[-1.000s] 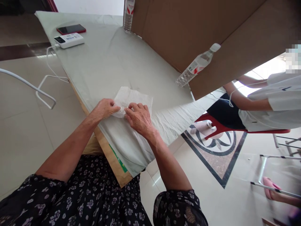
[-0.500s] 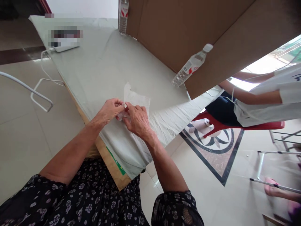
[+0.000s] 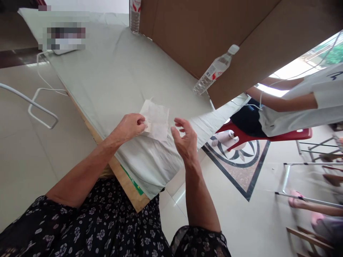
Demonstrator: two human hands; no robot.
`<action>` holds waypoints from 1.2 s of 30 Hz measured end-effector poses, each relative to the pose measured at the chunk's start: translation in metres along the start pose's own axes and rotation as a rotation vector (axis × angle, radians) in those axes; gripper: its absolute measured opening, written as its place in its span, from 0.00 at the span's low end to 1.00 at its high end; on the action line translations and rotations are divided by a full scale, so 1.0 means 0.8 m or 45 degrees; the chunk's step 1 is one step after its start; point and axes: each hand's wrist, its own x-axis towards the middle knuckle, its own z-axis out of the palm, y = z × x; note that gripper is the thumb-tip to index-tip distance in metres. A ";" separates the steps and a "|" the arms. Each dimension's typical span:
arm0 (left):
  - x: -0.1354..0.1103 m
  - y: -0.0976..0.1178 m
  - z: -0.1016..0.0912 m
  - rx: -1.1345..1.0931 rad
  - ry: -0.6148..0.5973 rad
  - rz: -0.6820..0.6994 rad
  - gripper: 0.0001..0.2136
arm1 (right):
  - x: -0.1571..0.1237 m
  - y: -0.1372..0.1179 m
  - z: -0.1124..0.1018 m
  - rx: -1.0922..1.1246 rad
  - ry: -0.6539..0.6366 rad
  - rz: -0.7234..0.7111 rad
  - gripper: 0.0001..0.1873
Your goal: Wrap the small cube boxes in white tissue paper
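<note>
A thin white folded paper sheet (image 3: 157,119) is lying on the pale green cloth-covered bench (image 3: 120,71) and is being pinched at its near left edge by the closed fingers of the left hand (image 3: 131,126). The right hand (image 3: 184,140), pressed on the sheet half a second ago, is now being held just off its right edge, open and empty, so the sheet is being kept by one hand only. A clear plastic water bottle (image 3: 213,71) is lying well beyond.
</note>
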 end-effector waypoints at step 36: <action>0.001 -0.007 0.012 0.240 -0.107 0.311 0.06 | 0.002 -0.026 0.091 0.155 -0.122 0.007 0.35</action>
